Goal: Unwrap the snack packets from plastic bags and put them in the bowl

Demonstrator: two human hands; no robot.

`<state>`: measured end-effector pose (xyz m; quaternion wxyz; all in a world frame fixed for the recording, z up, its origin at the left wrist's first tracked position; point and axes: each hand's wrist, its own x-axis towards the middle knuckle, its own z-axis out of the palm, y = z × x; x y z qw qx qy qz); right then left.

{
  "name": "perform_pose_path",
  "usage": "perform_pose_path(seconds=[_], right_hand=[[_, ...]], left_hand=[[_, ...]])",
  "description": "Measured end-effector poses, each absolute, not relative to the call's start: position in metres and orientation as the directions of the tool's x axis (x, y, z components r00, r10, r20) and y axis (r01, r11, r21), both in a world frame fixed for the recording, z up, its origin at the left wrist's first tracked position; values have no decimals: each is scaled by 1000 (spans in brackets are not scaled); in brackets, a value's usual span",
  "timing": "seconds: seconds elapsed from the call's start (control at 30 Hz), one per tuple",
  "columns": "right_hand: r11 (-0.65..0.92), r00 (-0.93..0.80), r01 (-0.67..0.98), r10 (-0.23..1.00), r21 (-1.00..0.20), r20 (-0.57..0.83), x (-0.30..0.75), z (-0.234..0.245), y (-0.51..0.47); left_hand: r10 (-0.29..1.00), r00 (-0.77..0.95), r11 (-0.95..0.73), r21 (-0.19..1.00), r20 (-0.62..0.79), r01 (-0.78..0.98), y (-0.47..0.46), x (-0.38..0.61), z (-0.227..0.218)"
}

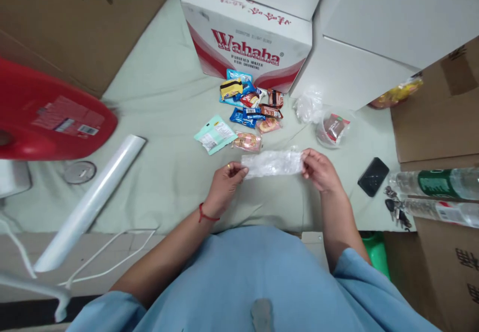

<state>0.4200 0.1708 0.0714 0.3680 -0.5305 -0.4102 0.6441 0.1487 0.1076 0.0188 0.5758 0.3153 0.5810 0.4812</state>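
Currently between the hands: a crinkled clear plastic piece (272, 164), stretched out sideways; whether it touches the counter (168, 117) below, I cannot tell.
Left hand (229, 178): thumb and fingers pinch the plastic's left end; a red cord bracelet (208, 214) circles the wrist.
Right hand (319, 170): thumb and fingertips pinch the right end.
Snack packets (254, 115): small, colourful and wrapped, in a loose pile just beyond the hands.
Mint-green packet (216, 134): lying flat, beyond the left hand, near the pile.
White box (249, 38): printed "Wahaha" in red, behind the snacks, farther from the hands.
Clear container (321, 136): round, beyond the right hand, a brown packet (334, 126) inside; crumpled plastic (309, 106) just beside it.
Dark phone (373, 176): right of the right hand, with keys (398, 212) and two clear bottles (437, 182) past it.
White roll (92, 202): slanting, well left of the left hand.
Red container (52, 92): farther out, beyond the roll.
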Motion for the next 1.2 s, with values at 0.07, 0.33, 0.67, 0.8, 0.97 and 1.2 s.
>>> perform_pose_path(seconds=[0.07,0.33,0.67,0.8,0.97,1.2], right_hand=[[-279,-74,-87,959,-956,-274,429,77,192],[-12,17,242,1000,-970,-9,388,71,186],[154,-310,466,951,-871,2,322,35,125],[200,-388,451,922,-869,11,327,36,126],[-131,-352,204,915,-970,-198,335,35,126],[-202,-269,134,935,-970,-232,342,43,123]], left_hand=[[893,-161,368,888,-420,-275,105,145,20],[876,-163,399,872,-455,-284,98,145,20],[967,-3,255,964,-256,-70,90,157,32],[961,-83,265,964,-265,-8,91,154,31],[968,-54,243,968,-246,-62,87,149,27],[968,-33,248,969,-248,-19,86,146,27]])
